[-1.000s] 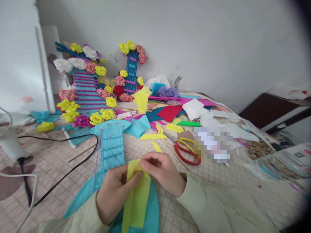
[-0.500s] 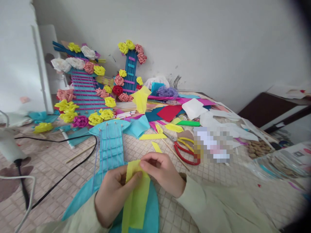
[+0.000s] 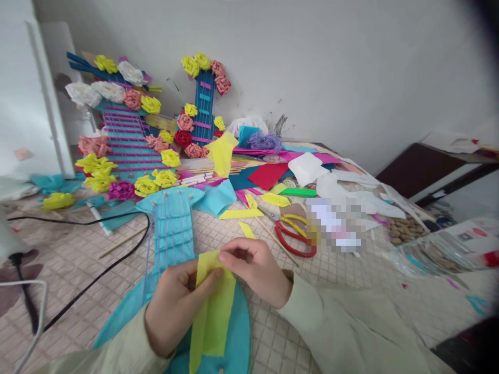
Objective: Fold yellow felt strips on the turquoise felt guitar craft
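A strip of yellow crepe paper (image 3: 213, 322) hangs between my hands, its lower end loose and folded lengthwise. My left hand (image 3: 180, 301) is closed on its left side, thumb lying across the front. At the top right corner, my right hand (image 3: 255, 270) pinches the paper's edge between thumb and fingers. Beneath both hands lies a turquoise paper-covered guitar shape (image 3: 174, 236), with lilac strings along its neck; my hands and the strip hide part of its body. Red-and-yellow-handled scissors (image 3: 296, 239) rest to the right of my right hand.
Two guitar shapes decked with paper flowers (image 3: 125, 137) lean at the back left. Coloured paper sheets (image 3: 268, 176) and yellow scraps (image 3: 246, 229) lie behind my hands. A black cable (image 3: 105, 275) loops at left. A clear plastic container (image 3: 432, 254) stands at right.
The view has shifted slightly, so everything sits a little further left and higher. Both hands keep nearly the same hold on the yellow strip.
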Demonstrator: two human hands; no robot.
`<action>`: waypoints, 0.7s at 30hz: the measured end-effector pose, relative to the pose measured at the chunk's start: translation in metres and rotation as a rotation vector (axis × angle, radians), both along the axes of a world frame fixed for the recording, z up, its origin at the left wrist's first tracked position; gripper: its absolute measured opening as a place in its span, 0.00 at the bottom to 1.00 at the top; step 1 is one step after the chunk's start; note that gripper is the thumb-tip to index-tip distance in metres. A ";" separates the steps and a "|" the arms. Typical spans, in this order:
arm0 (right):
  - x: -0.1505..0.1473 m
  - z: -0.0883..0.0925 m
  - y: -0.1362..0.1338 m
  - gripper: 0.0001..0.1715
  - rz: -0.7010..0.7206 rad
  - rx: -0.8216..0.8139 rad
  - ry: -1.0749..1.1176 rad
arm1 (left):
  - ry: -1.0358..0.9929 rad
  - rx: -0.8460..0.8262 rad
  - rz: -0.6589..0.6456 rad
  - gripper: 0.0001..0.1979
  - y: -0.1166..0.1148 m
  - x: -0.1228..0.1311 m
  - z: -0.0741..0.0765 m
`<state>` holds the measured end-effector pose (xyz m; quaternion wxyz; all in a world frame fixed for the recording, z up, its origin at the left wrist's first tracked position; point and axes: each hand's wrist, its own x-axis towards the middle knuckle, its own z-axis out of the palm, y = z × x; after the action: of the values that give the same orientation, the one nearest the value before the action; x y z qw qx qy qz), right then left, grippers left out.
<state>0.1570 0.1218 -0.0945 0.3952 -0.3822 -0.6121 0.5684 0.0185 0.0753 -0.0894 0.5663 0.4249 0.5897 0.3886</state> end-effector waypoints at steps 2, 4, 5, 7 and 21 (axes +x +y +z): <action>0.000 -0.001 0.000 0.07 -0.001 0.008 -0.006 | 0.012 0.009 0.012 0.13 0.000 0.000 0.000; 0.000 0.000 0.000 0.07 0.002 0.016 -0.013 | 0.006 0.022 0.019 0.13 0.000 0.001 0.000; 0.000 0.000 -0.001 0.07 0.003 0.019 -0.017 | 0.000 0.023 0.019 0.12 0.000 0.001 0.000; 0.000 0.001 -0.001 0.07 0.005 0.023 -0.021 | -0.016 0.027 0.022 0.11 0.000 0.002 0.000; 0.000 0.000 -0.001 0.08 -0.026 0.048 -0.021 | 0.087 0.044 0.023 0.10 -0.001 0.001 0.002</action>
<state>0.1566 0.1209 -0.0944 0.4054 -0.3864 -0.6247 0.5442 0.0193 0.0748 -0.0874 0.5262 0.4469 0.6101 0.3889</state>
